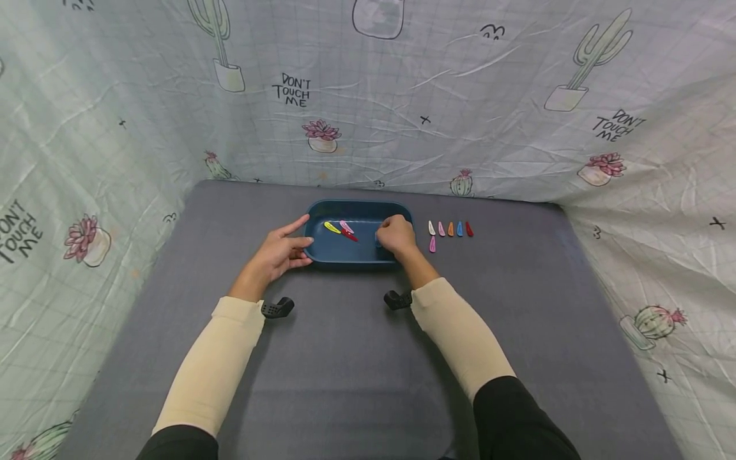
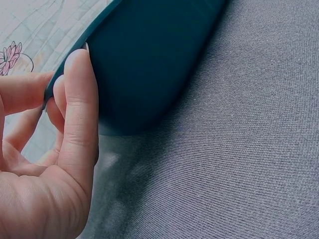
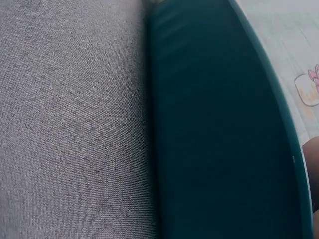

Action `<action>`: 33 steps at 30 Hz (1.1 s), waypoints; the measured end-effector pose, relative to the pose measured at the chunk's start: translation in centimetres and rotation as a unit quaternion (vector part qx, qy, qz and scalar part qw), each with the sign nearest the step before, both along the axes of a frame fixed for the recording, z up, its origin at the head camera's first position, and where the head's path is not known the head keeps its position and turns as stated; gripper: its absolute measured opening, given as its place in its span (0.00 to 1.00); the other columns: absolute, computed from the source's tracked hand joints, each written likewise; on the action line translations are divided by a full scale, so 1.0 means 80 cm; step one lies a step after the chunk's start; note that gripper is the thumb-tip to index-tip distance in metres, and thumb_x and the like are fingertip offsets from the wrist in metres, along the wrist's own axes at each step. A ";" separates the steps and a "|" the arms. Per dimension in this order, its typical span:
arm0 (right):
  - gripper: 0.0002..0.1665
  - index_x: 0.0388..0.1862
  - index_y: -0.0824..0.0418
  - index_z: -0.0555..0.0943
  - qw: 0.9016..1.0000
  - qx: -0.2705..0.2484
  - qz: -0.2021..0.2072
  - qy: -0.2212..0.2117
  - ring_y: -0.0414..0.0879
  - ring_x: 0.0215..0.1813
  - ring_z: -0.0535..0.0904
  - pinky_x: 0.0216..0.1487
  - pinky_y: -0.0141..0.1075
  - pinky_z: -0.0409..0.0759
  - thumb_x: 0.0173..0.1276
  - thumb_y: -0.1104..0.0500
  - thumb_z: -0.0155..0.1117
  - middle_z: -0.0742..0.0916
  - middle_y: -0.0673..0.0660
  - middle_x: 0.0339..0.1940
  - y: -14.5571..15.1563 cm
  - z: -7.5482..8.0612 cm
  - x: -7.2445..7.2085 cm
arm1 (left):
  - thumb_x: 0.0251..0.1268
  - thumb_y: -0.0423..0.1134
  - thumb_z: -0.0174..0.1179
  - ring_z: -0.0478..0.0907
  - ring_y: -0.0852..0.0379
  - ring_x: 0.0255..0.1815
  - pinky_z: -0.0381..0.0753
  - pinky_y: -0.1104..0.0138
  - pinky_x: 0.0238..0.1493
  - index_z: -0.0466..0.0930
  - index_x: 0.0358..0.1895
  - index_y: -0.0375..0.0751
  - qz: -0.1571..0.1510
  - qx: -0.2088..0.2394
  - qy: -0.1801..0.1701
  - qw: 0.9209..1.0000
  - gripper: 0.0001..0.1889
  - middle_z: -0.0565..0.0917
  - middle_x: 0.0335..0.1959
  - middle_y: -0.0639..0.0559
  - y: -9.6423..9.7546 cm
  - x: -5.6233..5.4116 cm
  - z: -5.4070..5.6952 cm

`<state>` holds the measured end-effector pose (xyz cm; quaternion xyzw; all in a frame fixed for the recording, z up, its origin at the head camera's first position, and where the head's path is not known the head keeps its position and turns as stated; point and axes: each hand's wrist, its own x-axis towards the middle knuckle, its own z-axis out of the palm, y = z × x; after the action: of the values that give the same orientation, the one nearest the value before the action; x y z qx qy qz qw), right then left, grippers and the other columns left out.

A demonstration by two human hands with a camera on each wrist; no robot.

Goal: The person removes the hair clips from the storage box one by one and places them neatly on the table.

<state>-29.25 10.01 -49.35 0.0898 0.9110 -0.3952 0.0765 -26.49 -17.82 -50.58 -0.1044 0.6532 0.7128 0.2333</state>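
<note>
A dark blue tray (image 1: 359, 260) lies on the table. My left hand (image 1: 278, 254) holds its left end, and in the left wrist view the fingers (image 2: 79, 94) pinch the rim. Inside the tray, left of the middle, lie a yellow hair clip (image 1: 331, 227), a pink one (image 1: 346, 226) and a red one (image 1: 349, 236). My right hand (image 1: 397, 235) reaches over the tray's right part with curled fingers. At its fingertips shows a small blue piece (image 1: 377, 240), mostly hidden by the hand. The right wrist view shows mainly the tray's outer wall (image 3: 224, 124).
Right of the tray, a row of hair clips runs from a white one (image 1: 431, 228) to a red one (image 1: 469, 229). A pink hair clip (image 1: 432, 244) lies below the row. A printed cloth (image 1: 402, 96) hangs behind the grey table (image 1: 333, 370).
</note>
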 end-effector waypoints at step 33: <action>0.11 0.23 0.57 0.91 0.989 0.123 0.080 0.010 0.41 0.21 0.86 0.28 0.33 0.76 0.66 0.60 0.71 0.90 0.54 0.19 -0.005 -0.007 -0.009 | 0.77 0.36 0.61 0.76 0.60 0.26 0.89 0.66 0.37 0.64 0.78 0.76 0.003 0.001 -0.004 1.000 0.35 0.74 0.44 0.48 0.000 -0.001 -0.001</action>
<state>-29.99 9.59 -49.92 0.0211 0.9578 -0.2731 0.0872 -26.60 -17.82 -50.69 -0.1089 0.6511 0.7137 0.2341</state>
